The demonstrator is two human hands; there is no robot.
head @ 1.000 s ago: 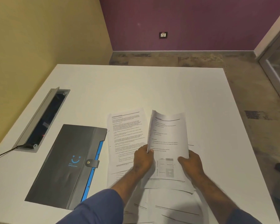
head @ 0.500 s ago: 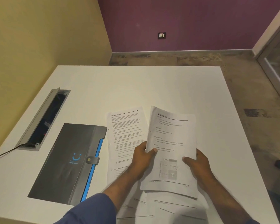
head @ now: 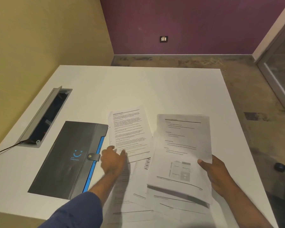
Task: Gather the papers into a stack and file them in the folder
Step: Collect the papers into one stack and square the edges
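Observation:
My right hand (head: 215, 173) grips a thin stack of printed papers (head: 181, 153) by its right edge, lifted a little above the table. Open with fingers spread, my left hand (head: 113, 159) rests on the lower left corner of a text-filled sheet (head: 128, 130) lying flat. More loose sheets (head: 135, 199) lie overlapped under and in front of both hands. A dark grey folder (head: 67, 155) with a blue edge and a snap strap lies closed on the table, just left of my left hand.
The white table (head: 138, 86) has an open grey cable tray (head: 44, 116) sunk into its left side, with a black cable running off the left edge. A yellow wall stands to the left, a purple wall behind, and bare floor to the right.
My left hand let go of the held stack and moved left onto the flat text sheet. The right hand carried the stack to the right.

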